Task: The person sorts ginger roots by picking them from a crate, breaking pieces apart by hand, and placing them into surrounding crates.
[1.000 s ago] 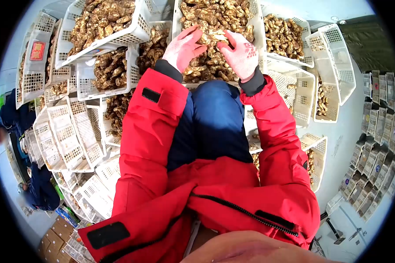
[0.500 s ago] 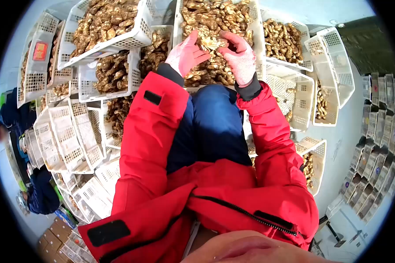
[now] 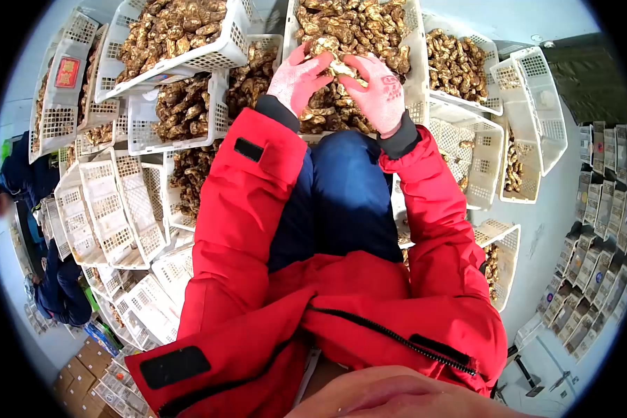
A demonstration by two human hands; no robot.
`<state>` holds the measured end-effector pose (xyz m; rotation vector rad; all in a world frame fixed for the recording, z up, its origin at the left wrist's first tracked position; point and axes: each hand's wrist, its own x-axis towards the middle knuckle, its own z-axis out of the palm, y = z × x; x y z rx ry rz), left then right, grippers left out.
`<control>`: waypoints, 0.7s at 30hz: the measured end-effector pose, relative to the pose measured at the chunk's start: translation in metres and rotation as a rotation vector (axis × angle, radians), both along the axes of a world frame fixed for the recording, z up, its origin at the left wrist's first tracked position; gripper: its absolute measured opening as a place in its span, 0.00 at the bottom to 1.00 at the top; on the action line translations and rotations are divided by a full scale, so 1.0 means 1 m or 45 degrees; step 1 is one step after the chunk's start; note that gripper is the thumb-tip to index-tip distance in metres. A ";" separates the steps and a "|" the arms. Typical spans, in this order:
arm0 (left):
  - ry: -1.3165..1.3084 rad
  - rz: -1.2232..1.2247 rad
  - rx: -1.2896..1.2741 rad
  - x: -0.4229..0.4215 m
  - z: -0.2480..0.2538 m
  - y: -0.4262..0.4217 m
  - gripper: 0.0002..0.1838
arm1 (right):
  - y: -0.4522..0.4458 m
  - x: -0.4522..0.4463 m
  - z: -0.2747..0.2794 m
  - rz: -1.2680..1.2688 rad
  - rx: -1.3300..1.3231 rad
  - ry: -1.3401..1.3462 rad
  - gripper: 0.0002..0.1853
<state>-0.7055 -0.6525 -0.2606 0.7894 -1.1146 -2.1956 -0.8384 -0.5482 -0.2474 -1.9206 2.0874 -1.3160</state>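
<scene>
Red label [image 3: 67, 72]: on the left crate [image 3: 58, 117]; we see yellowish characters, too small for us to read.
Right glove [image 3: 385, 97]: we see red print [image 3: 391, 86] on its back, too blurred to make out.
Right stacks [image 3: 584, 259]: we spot small round bluish marks [image 3: 599, 277], illegible to us.

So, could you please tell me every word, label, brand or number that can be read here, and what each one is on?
None can be read clearly.
Red label on a white crate at far left: gold characters, too blurred.
Red print on the gloved right hand: too small.
Round mark among the crates at right: too small.
</scene>
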 end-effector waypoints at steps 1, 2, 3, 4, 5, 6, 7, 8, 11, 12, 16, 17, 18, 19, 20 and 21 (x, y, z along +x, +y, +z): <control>-0.009 0.009 0.032 0.000 0.002 0.001 0.24 | 0.000 0.001 0.002 -0.003 0.033 -0.028 0.16; -0.018 0.018 0.062 -0.001 0.005 0.002 0.24 | 0.000 0.001 0.003 -0.004 0.064 -0.055 0.15; -0.027 0.029 0.092 0.000 0.006 0.003 0.24 | 0.000 0.002 0.004 -0.005 0.095 -0.083 0.15; -0.026 0.047 0.137 -0.001 0.005 0.003 0.24 | -0.001 0.002 0.003 -0.032 0.087 -0.107 0.14; -0.026 0.064 0.183 -0.003 0.001 0.002 0.23 | 0.000 0.002 0.005 -0.047 0.158 -0.282 0.14; -0.025 0.079 0.227 -0.005 -0.003 0.000 0.23 | 0.002 0.003 0.010 -0.063 0.228 -0.457 0.13; -0.004 0.005 0.184 -0.005 -0.008 -0.002 0.23 | 0.003 0.003 0.013 -0.078 0.296 -0.630 0.13; 0.016 -0.067 0.140 -0.002 -0.010 -0.004 0.23 | 0.003 0.001 0.008 -0.038 0.336 -1.023 0.13; 0.101 -0.027 0.263 -0.001 -0.009 -0.003 0.23 | 0.002 -0.006 0.001 0.204 0.307 -1.630 0.15; 0.098 0.012 0.274 -0.003 -0.002 -0.001 0.23 | 0.000 -0.006 -0.003 0.345 0.230 -1.806 0.19; 0.026 0.148 0.294 0.000 0.002 0.000 0.25 | 0.007 0.003 0.009 0.206 0.310 -1.182 0.26; 0.026 0.172 0.312 0.001 -0.003 -0.001 0.26 | 0.001 0.003 -0.002 0.097 0.101 -0.344 0.26; 0.104 0.157 0.316 0.001 -0.008 -0.001 0.28 | 0.004 0.000 -0.009 0.053 0.176 -0.181 0.25; 0.129 0.129 0.308 0.001 -0.012 -0.001 0.28 | 0.005 -0.002 -0.015 0.008 0.247 -0.016 0.24; 0.156 0.103 0.297 0.000 -0.005 0.000 0.27 | 0.003 0.002 -0.015 -0.074 0.169 -0.036 0.21; 0.184 0.080 0.283 -0.001 0.003 0.000 0.27 | 0.003 0.002 -0.013 -0.103 0.217 -0.166 0.19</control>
